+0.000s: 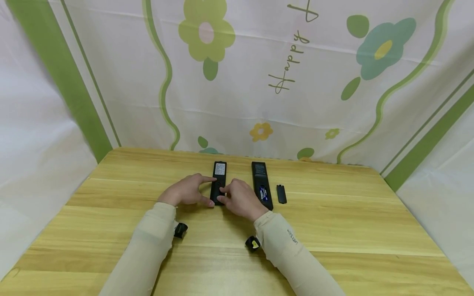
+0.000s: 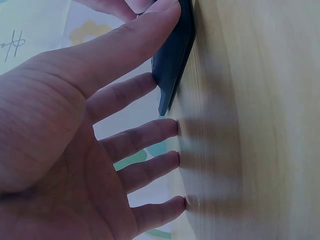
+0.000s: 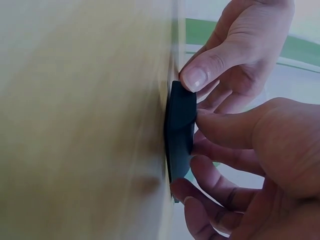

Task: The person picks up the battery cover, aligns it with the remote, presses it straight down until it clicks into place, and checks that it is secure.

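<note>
A black remote control (image 1: 219, 177) lies face down with a pale label on its back. My left hand (image 1: 187, 190) reaches it from the left: the thumb rests at its near end, the index fingertip farther up. In the left wrist view the other left fingertips (image 2: 170, 128) are down on the tabletop. From the right, my right hand (image 1: 242, 199) has curled fingers, thumb and index tips at the lower back of this remote. Close by the right hand lies a second black remote control (image 1: 260, 172), its battery compartment uncovered, with batteries (image 1: 263, 193) inside.
A loose black battery cover (image 1: 281, 194) lies right of the second remote. The wooden table (image 1: 333, 230) meets a printed curtain (image 1: 229, 94) at its back edge. Small black wrist-worn devices show below the left sleeve (image 1: 180, 230) and beside the right sleeve (image 1: 285, 242).
</note>
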### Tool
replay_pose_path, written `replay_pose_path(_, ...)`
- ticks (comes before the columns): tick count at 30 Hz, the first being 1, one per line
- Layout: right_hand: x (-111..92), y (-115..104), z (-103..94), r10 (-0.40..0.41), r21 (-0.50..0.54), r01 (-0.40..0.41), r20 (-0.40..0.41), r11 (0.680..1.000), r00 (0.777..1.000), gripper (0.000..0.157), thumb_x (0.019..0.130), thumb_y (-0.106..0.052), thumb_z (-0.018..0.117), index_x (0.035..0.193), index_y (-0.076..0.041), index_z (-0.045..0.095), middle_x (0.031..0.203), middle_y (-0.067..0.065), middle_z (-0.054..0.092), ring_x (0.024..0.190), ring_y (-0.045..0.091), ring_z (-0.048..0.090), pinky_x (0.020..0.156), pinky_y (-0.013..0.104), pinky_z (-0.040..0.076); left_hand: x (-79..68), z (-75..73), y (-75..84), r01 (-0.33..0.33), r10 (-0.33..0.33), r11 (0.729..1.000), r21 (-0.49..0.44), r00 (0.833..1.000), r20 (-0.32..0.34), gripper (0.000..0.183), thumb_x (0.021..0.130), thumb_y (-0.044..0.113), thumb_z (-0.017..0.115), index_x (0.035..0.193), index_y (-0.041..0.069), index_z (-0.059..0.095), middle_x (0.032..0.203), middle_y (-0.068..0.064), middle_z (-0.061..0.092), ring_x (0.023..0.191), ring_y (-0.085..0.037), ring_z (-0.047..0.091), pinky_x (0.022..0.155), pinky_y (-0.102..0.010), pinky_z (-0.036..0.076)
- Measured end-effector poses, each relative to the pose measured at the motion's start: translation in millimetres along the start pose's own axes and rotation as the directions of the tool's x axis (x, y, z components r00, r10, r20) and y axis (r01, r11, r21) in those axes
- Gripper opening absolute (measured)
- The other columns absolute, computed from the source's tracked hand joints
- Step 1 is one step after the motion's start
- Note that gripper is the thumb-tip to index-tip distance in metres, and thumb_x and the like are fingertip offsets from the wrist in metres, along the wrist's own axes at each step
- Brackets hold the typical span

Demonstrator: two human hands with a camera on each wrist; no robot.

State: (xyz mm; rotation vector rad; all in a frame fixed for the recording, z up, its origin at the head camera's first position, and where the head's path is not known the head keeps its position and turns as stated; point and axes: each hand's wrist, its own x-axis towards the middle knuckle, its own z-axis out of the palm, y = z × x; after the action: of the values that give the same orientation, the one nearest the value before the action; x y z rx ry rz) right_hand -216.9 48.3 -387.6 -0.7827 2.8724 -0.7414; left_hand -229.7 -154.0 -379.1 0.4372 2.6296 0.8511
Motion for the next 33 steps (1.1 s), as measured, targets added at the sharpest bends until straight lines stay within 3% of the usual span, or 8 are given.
replay_pose_path(11,-2,0,-6.2,-0.01,0.052,0.008,0.026,0.999,1.0,0.031,0.096,-0.023,0.074,0.119,-0.003,0.075,0.09,0.006,0.06,0.064,0.014,0.053,0.053,0.025,0.042,-0.9,-0.8,0.9,-0.01,0.01,1.0,0.003,1.0,0.003,0.082,0.082,0.031,0.087,0.152,0.011,0.049,0.154,-0.019,0.044,0.143,-0.041,0.037,0.112,-0.059,0.035)
replay_pose_path(20,-6,2,-21.1,0.005,0.034,-0.006,0.048,0.999,0.999,0.033,0.096,-0.03,0.073,0.122,-0.009,0.075,0.107,0.011,0.062,0.088,0.019,0.06,0.072,0.035,0.052,-2.9,-1.4,1.6,-0.01,0.01,1.0,0.003,1.0,0.007,0.081,0.083,0.031,0.086,0.152,0.012,0.049,0.155,-0.019,0.043,0.144,-0.041,0.036,0.112,-0.06,0.034)
replay_pose_path(33,-17,7,-31.1,-0.026,0.003,0.026,0.011,1.0,1.0,0.034,0.096,-0.027,0.073,0.124,-0.009,0.073,0.11,0.01,0.064,0.096,0.026,0.062,0.08,0.042,0.051,-2.9,-1.9,1.6,-0.016,0.015,1.0,0.019,1.0,0.018,0.083,0.082,0.032,0.087,0.153,0.013,0.048,0.155,-0.02,0.042,0.144,-0.042,0.036,0.112,-0.06,0.035)
